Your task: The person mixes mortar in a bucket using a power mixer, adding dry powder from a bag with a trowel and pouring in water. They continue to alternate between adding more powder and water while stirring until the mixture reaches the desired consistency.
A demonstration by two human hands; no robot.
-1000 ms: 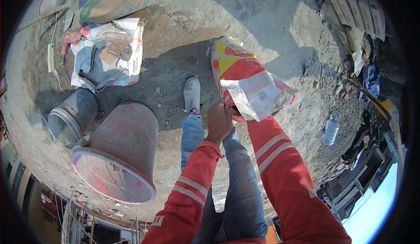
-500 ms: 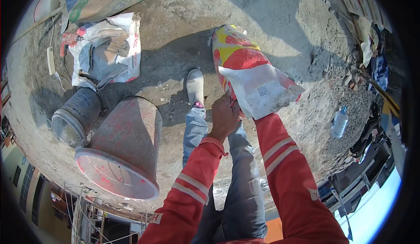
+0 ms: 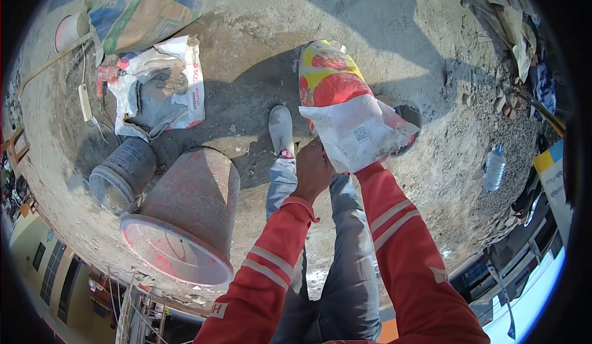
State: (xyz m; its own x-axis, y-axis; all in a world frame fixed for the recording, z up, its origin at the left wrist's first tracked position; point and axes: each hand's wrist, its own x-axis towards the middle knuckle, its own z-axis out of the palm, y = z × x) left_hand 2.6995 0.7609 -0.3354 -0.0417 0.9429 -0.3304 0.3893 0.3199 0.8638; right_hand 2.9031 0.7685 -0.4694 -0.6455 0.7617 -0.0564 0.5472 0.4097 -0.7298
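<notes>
Head view: left hand [image 3: 311,171] clamps the red-and-yellow plastic sack [image 3: 327,82] by its edge; right hand hidden behind it, grip untellable; seemingly mid-lift; next calls for steady tilting.

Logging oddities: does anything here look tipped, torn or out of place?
The large red bucket and the grey bucket beside it lie on their sides; the white bag behind them lies torn open. The left hand grips a red-yellow sack.
</notes>
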